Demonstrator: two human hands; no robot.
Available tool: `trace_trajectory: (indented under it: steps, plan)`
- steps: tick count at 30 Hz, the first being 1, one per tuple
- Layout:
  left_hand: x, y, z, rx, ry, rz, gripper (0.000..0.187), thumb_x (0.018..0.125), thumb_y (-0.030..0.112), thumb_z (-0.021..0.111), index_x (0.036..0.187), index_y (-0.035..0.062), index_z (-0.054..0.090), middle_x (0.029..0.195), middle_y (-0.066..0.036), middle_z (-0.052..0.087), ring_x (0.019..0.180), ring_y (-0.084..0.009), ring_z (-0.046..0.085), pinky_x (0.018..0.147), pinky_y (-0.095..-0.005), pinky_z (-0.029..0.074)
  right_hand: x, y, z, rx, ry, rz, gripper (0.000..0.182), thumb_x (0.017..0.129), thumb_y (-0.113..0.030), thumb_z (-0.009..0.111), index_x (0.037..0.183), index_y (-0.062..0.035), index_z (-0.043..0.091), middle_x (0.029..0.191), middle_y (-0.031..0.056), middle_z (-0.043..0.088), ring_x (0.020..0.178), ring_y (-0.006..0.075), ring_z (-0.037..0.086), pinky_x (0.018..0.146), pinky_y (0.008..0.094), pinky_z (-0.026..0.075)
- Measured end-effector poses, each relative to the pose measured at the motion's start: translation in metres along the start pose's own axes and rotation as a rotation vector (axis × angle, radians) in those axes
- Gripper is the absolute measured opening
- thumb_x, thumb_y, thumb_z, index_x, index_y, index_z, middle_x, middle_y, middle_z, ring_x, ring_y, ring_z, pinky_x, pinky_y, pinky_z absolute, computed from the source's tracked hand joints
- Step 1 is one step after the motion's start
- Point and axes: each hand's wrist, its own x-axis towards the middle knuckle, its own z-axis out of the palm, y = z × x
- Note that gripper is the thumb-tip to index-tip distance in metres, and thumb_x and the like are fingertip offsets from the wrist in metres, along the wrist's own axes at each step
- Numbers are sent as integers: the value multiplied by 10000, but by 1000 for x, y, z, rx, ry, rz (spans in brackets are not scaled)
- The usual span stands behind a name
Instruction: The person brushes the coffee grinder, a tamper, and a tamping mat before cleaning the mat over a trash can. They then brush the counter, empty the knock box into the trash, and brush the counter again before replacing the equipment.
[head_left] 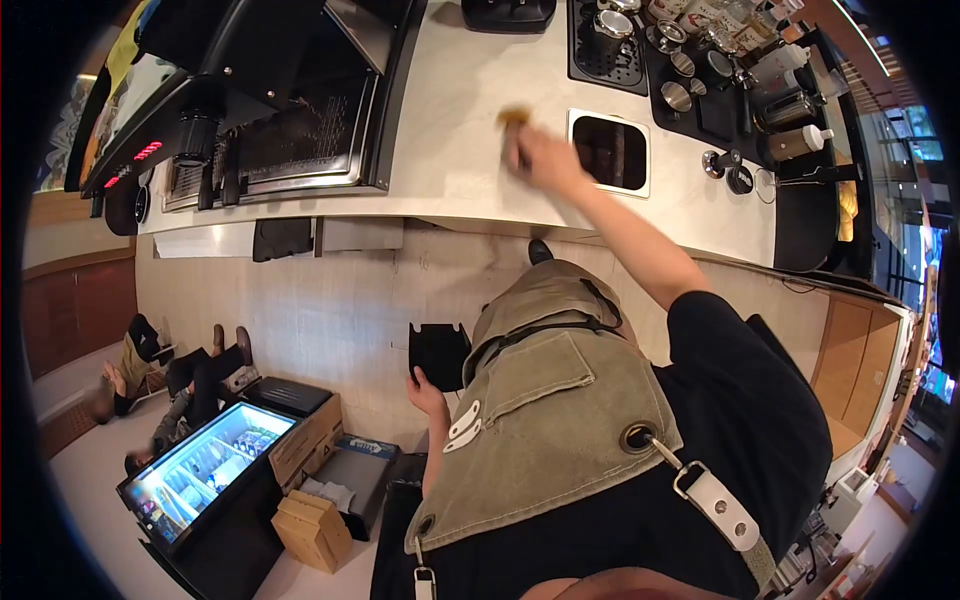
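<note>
My right hand (548, 163) reaches out over the pale countertop (455, 120), its fingers closed around a small brush (515, 117) with a yellow-brown end. Both the hand and the brush are smeared by motion. Just right of that hand is a square opening with a white rim (572, 130), set into the counter. Down at my left side, below the counter edge, my left hand (426, 391) grips the lower edge of a flat black tray (438, 350). Part of the left forearm is hidden behind my apron (560, 400).
An espresso machine (290, 110) stands at the counter's left. Tampers and metal cups (677, 96) lie on black mats at the right, near several bottles (780, 70). Behind me at left are a lit display fridge (215, 465), a cardboard box (312, 530) and seated people (200, 380).
</note>
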Motion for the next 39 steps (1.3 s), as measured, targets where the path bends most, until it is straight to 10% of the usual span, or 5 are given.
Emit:
trace_trajectory:
  steps: [4, 18, 24, 29, 39]
  plan:
    - [10, 8, 0, -105, 18, -12, 499, 1042, 400, 635, 924, -83, 594, 747, -113, 569, 724, -205, 442, 688, -376, 435, -83, -97, -87, 223, -509, -126, 270, 925, -351, 608, 961, -100, 700, 787, 153, 708, 757, 362, 704, 703, 482, 565]
    - [28, -37, -13, -16, -110, 3, 494, 1041, 406, 632, 973, -83, 626, 821, -145, 632, 767, -233, 492, 752, -394, 462, -61, -32, -60, -68, -8, 279, 271, 913, -293, 611, 1132, -133, 627, 793, 162, 702, 820, 372, 717, 733, 553, 556]
    - [21, -53, -11, -27, -109, -59, 475, 1041, 390, 639, 1028, -84, 655, 898, -154, 679, 801, -244, 533, 796, -393, 480, -126, -80, -158, 470, -690, 562, 446, 924, -502, 591, 1022, -112, 784, 909, 133, 767, 861, 370, 723, 856, 468, 566]
    - [34, -62, -6, -27, -186, -19, 482, 1042, 401, 637, 1044, -80, 665, 917, -140, 687, 815, -227, 548, 800, -380, 484, -119, -25, -188, 328, -85, 751, 392, 959, -486, 606, 1092, -149, 757, 932, 150, 765, 885, 344, 724, 849, 434, 551]
    - [16, -52, -6, -25, -113, -12, 512, 1037, 419, 639, 922, -76, 582, 808, -116, 586, 764, -224, 445, 741, -384, 449, -55, 57, -180, 683, 27, 721, 368, 944, -416, 613, 1036, -95, 768, 747, 76, 743, 643, 140, 680, 591, 311, 525]
